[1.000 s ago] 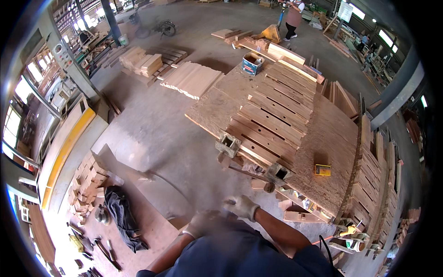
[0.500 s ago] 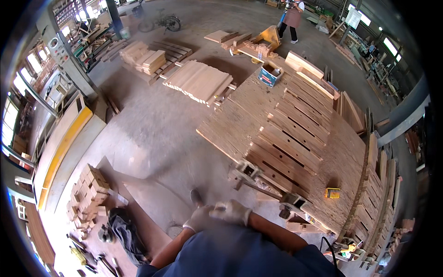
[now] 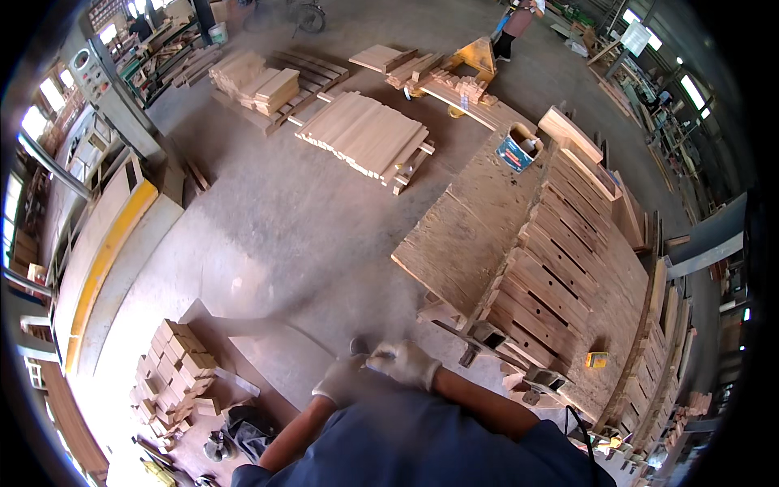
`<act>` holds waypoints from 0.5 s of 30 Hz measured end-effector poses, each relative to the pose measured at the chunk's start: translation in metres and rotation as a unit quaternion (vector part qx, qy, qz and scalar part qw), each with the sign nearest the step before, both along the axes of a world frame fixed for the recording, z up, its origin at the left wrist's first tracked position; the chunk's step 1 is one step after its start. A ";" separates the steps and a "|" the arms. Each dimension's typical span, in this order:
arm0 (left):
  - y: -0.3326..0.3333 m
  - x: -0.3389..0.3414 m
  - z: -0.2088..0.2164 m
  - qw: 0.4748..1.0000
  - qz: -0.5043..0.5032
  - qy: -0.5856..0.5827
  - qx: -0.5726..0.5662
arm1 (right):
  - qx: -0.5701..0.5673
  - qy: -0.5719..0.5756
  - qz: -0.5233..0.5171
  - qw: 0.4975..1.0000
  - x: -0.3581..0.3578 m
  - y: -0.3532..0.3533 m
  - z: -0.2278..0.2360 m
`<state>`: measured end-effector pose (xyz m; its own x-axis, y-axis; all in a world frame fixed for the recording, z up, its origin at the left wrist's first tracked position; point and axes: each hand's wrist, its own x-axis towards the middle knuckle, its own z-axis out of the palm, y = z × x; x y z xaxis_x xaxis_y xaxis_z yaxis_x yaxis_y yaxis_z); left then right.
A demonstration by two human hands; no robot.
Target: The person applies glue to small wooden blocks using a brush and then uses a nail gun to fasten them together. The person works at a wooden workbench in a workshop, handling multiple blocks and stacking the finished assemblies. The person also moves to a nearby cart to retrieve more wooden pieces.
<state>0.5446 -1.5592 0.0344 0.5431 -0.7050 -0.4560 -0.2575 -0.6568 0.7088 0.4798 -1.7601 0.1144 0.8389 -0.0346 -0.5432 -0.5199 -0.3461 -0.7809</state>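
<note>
Both my hands wear whitish work gloves and meet close in front of my dark blue shirt. My left hand (image 3: 339, 381) is closed, its fingers partly hidden and blurred against the right one. Curled fingers show on my right hand (image 3: 407, 364), with a small dark spot near the fingertips; whether it is a thing or a shadow I cannot make out. A shoe tip (image 3: 358, 346) shows just beyond them. To the right stands a wooden workbench (image 3: 454, 243) carrying a row of slotted boards (image 3: 540, 280), apart from my hands.
A blue box (image 3: 519, 148) and a small yellow box (image 3: 596, 359) sit on the bench. Metal clamps (image 3: 489, 334) jut from its near edge. Wood blocks (image 3: 172, 369) are piled at left, stacked planks (image 3: 365, 134) lie ahead. A person (image 3: 517, 28) stands far off by a yellow pallet jack (image 3: 477, 61).
The view has shifted, so the bench sits farther right and the planks appear nearer. My hands stay together at my front. The distant person's pose has changed.
</note>
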 end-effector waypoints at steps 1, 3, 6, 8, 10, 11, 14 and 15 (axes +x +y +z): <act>-0.001 0.004 0.000 1.000 -0.004 0.000 0.015 | 0.001 0.005 0.002 1.000 0.006 -0.001 -0.001; -0.002 0.012 0.000 0.999 -0.007 0.018 0.045 | 0.004 0.004 0.011 1.000 0.020 -0.003 -0.001; -0.005 0.026 -0.016 0.997 -0.007 0.023 0.074 | 0.018 -0.013 0.026 0.999 0.041 -0.011 -0.002; -0.004 0.038 -0.032 0.997 -0.014 -0.035 0.066 | 0.029 -0.018 0.020 0.999 0.053 -0.017 -0.010; -0.011 0.053 -0.023 0.997 0.001 -0.062 0.050 | 0.016 -0.022 0.017 0.999 0.066 -0.024 -0.009; -0.014 0.059 -0.019 0.996 0.008 -0.075 0.042 | 0.009 -0.024 0.014 1.000 0.071 -0.029 -0.007; -0.024 0.070 -0.011 0.996 -0.025 -0.072 0.046 | 0.029 -0.025 0.004 0.999 0.082 -0.040 -0.004; -0.030 0.072 -0.006 0.996 -0.036 -0.060 0.048 | 0.026 -0.024 0.000 0.999 0.084 -0.044 -0.003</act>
